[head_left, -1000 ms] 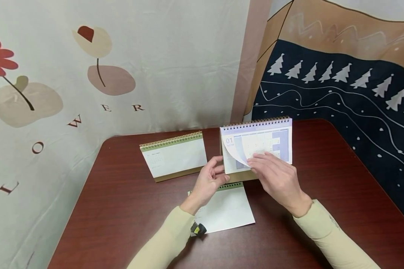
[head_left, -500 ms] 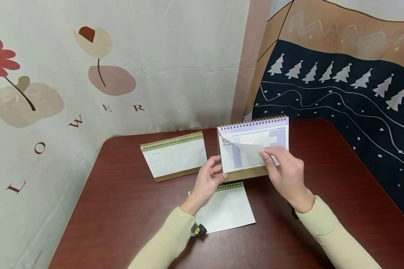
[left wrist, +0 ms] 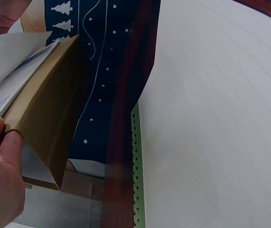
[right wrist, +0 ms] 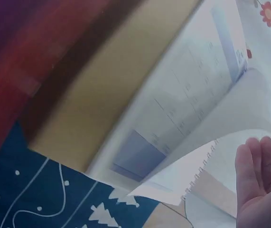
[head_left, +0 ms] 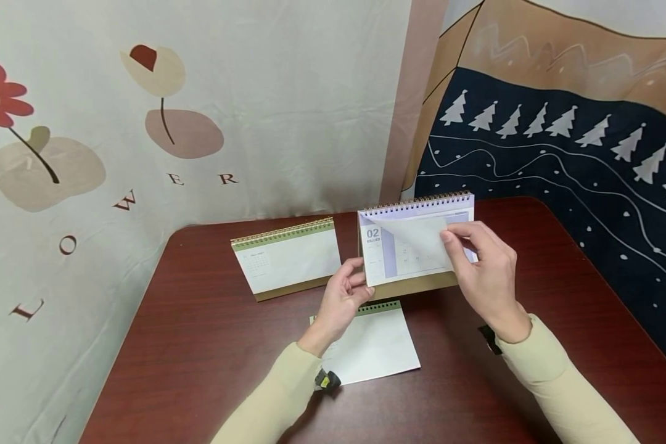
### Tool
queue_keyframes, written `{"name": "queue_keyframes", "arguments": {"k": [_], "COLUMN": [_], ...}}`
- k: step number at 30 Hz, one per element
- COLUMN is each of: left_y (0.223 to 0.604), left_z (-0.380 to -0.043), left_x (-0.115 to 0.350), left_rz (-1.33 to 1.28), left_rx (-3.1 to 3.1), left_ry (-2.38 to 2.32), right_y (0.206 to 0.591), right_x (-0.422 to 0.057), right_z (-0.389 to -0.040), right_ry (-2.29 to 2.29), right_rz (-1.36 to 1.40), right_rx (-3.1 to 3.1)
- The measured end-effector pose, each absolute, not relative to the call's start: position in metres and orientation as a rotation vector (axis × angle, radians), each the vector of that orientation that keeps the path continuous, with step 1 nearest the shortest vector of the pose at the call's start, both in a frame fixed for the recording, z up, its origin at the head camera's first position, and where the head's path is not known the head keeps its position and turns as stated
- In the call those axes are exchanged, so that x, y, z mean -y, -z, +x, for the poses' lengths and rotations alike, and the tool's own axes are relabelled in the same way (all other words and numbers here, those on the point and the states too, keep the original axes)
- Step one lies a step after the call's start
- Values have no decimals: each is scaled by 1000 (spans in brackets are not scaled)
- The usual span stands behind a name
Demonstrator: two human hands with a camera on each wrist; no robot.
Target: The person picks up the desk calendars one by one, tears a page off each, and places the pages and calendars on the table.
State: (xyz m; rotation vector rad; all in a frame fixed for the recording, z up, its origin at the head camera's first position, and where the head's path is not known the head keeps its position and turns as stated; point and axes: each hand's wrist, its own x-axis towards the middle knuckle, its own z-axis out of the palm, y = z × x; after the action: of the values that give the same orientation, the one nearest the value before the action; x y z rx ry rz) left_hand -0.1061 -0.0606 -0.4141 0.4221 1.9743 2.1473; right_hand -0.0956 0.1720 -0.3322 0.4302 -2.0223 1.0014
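A spiral-bound desk calendar [head_left: 374, 265] with purple-and-white pages and a brown card stand is propped up in the head view, showing "02". My left hand [head_left: 340, 302] grips its lower left corner, thumb in front. In the left wrist view the fingers of that left hand [left wrist: 7, 166] hold the edge of the card stand [left wrist: 54, 109]. Between thumb and fingertips, my right hand [head_left: 487, 271] pinches a lifted page [head_left: 422, 234] by its free edge. The page curls up and partly covers the grid beneath; the right wrist view shows the same curling page [right wrist: 220, 118].
A green-topped desk calendar [head_left: 291, 262] stands at the left on the dark red table [head_left: 200, 345]. In front lies a white sheet [head_left: 377, 345] with a green punched edge, partly under the left forearm. A printed cloth [head_left: 311, 111] hangs behind the table.
My right hand has taken hold of the page, then lifted it up and to the right. The top date changed from "01" to "02". My left hand has stayed nearly in place.
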Motion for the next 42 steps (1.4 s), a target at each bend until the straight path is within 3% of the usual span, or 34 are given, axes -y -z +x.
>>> {"name": "queue_keyframes", "arguments": {"k": [16,42], "left_y": [414,425], "left_z": [-102,-91], "left_x": [58,62], "left_rz": [449,497], "left_rx": [-2081,-2248], "left_ry": [-2087,-1950], "right_y": [299,264], "right_x": [-180,-208], "right_z": [-110,-136], "right_ry": [-1033,-993], "right_rz": [255,303], "right_rx": [2062,2261]}}
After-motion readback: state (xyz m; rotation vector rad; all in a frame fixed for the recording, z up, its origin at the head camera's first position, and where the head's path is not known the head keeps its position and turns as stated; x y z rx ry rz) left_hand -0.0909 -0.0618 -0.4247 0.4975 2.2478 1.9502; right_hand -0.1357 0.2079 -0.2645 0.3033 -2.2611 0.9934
